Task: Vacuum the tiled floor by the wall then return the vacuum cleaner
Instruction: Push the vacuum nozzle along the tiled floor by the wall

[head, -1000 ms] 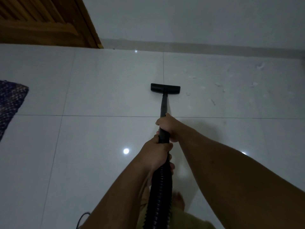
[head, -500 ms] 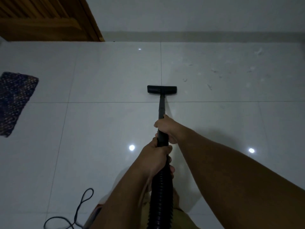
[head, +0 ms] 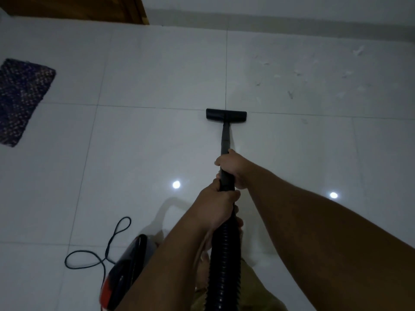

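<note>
**Two hands steer vacuum wand across white tiles**

Head camera: A person grips a black vacuum wand (head: 225, 140) with both hands at the centre of the frame. The right hand (head: 232, 167) clenches the wand higher up; the left hand (head: 216, 204) has its fingers (head: 229, 195) wrapped around the joint where the ribbed hose (head: 223, 261) begins. The floor nozzle (head: 226, 114) sits flat on the tiled floor (head: 146, 142) at 12 o'clock from the hands, on a grout line. Pale scraps of debris (head: 314, 75) lie scattered at 2 o'clock, near the wall (head: 292, 7). The vacuum body (head: 125, 272) and its looped cord (head: 101, 250) rest at 7 o'clock. A dark woven mat (head: 20, 97) lies at 10 o'clock, a wooden door (head: 89, 7) at 11 o'clock.
</note>
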